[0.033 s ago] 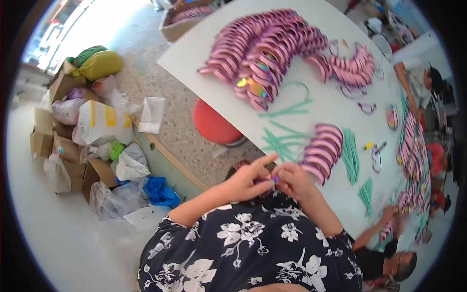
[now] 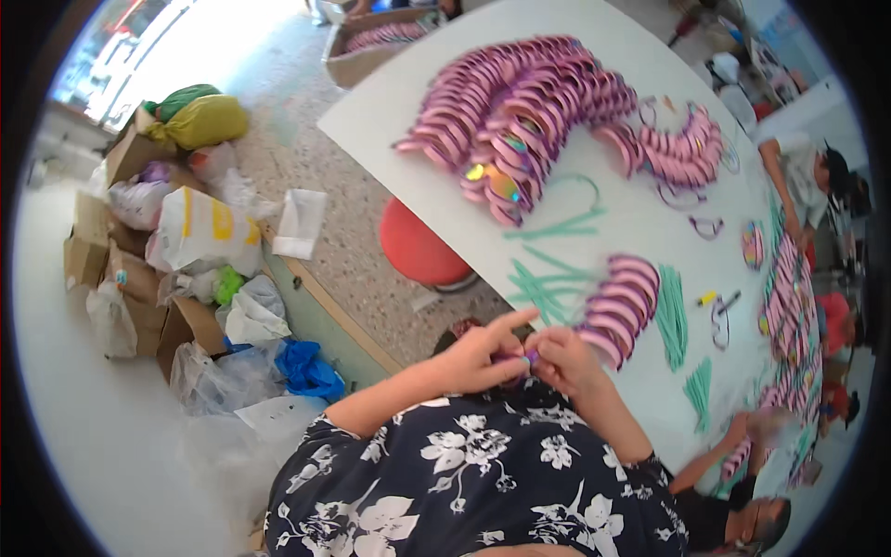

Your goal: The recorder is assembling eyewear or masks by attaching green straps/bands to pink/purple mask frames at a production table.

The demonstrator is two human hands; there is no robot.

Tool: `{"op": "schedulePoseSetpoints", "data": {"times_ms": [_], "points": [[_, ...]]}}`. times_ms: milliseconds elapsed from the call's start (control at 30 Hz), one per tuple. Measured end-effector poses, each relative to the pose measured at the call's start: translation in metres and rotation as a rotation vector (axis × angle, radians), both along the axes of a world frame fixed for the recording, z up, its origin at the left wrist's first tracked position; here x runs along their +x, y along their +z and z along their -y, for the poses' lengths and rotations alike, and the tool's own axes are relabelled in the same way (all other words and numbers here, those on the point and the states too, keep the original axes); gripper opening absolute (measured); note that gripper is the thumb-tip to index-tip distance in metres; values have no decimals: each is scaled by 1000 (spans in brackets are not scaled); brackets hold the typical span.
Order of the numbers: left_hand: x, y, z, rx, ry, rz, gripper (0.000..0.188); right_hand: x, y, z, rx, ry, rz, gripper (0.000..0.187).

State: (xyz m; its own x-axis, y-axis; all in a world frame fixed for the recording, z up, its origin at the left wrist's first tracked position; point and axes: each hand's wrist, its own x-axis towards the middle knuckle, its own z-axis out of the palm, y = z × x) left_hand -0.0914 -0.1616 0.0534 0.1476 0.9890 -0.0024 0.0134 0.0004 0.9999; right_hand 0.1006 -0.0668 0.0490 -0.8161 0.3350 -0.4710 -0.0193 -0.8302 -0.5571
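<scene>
My left hand and my right hand meet close to my body at the edge of the white table. Between their fingertips is a small purple piece, mostly covered, so its kind is unclear. My left index finger points outward while the thumb and other fingers pinch. The right fingertips are closed on the same piece. Just beyond my right hand stands a short row of nested pink-and-purple curved pieces. Thin green strips lie scattered beyond my fingers.
Long rows of pink-and-purple pieces cover the table's far part. Green strip bundles and a yellow-and-black tool lie to the right. A red stool stands left; bags and boxes fill the floor beyond. Other people sit at right.
The whole view has shifted slightly, so the table and its contents sit a little lower and further right. My hands stay together, with slightly more of the purple piece showing.
</scene>
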Motion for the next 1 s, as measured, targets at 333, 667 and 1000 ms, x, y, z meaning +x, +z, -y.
{"op": "schedulePoseSetpoints", "data": {"times_ms": [333, 667, 1000], "points": [[-8, 12, 7, 23, -123, 48, 70, 8, -25, -4, -104, 194, -109, 15], [-10, 18, 1, -43, -185, 50, 71, 11, 18, -11, 474, 323, 98, 11], [12, -6, -17, -54, 21, 10, 33, 11, -1, -3, 789, -124, 223, 9]]}}
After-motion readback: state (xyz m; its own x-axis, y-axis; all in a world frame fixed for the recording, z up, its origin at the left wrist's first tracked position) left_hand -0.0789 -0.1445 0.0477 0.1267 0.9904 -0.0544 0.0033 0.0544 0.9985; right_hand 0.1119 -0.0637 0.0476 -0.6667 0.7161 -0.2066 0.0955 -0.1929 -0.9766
